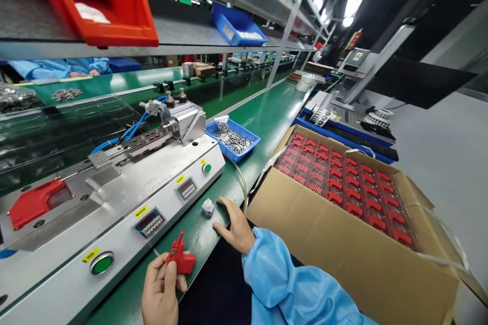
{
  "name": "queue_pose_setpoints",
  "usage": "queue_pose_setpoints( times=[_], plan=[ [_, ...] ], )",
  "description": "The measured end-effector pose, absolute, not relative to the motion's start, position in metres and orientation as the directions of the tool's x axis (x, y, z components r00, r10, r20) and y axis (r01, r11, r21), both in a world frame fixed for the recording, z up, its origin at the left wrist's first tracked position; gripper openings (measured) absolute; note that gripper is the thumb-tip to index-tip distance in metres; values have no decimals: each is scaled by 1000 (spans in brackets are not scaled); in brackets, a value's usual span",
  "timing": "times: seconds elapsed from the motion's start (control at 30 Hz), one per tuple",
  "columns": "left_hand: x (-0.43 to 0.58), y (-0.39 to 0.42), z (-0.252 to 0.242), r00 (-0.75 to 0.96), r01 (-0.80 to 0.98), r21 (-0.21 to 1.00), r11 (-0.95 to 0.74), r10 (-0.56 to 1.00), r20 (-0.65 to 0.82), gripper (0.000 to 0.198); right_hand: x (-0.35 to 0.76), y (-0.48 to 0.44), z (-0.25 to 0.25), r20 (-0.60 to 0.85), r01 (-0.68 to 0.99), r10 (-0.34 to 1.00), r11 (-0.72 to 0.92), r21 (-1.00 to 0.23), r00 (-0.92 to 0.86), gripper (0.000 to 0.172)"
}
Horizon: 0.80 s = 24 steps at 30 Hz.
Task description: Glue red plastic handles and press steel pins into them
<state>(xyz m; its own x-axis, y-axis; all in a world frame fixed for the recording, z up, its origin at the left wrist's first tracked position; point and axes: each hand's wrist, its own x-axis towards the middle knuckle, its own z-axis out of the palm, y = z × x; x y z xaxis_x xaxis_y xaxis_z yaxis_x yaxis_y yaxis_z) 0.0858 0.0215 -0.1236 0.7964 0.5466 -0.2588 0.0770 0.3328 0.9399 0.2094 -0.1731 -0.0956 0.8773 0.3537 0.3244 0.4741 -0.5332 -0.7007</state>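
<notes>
the left hand (pixel 163 282) pinches a small red part (pixel 185 262) between thumb and fingers, holding it at the near edge of the green bench (pixel 267 117), in front of the machine (pixel 163 162); the part's narrow prong points up and its blockier end faces right. a thin pale rod (pixel 156 252) shows just beside these fingers, though i cannot tell whether the hand grips it. the right hand (pixel 238 226) is spread and holds nothing, thumb and forefinger apart, its fingertips near a little white-capped bottle (pixel 208 207) on the bench; whether they touch the bench surface i cannot tell. a light blue sleeve (pixel 293 279) covers the right forearm. the machine carries a larger red piece (pixel 40 203) at its left end, and along its sloping front are a big green button (pixel 101 263), two small display panels, a smaller green button and yellow labels. just past its right end a blue tray (pixel 249 146) holds many small metal pieces and a clear bag. to the right, an open cardboard box (pixel 305 218) contains rows of red parts in clear trays. on the shelf above sit a red bin (pixel 114 33) and a blue bin (pixel 244 38), and across the line another person's hands and blue sleeves (pixel 57 68) rest at a bench.
</notes>
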Motion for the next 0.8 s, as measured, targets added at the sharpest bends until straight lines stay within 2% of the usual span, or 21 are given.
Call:
queue_pose_setpoints(
  times=[0.17,0.23,0.37,0.53,0.6,0.73,0.8],
  plan=[
    [88,22,-124,801,40,939,341,551,-234,70,197,-236,-58,398,492,289,-537,-686,870,29],
    [90,21,-123,809,43,950,311,547,-216,69,218,-258,-38,405,497,293,-582,-643,866,22],
    [94,13,-122,780,35,970,241,600,-178,68,310,-275,1,285,443,346,-776,-448,894,24],
    [100,3,-127,674,21,992,127,731,-108,71,456,-259,26,152,467,442,-817,-339,884,17],
    [103,2,-129,631,49,995,92,769,-102,72,502,-249,22,74,462,462,-836,-297,884,13],
    [109,1,-128,539,84,996,28,839,-69,78,558,-234,-4,-37,487,515,-830,-272,857,31],
    [113,-3,-124,477,81,997,-12,879,-28,78,570,-230,-20,-64,505,542,-815,-286,838,33]
  ],
)
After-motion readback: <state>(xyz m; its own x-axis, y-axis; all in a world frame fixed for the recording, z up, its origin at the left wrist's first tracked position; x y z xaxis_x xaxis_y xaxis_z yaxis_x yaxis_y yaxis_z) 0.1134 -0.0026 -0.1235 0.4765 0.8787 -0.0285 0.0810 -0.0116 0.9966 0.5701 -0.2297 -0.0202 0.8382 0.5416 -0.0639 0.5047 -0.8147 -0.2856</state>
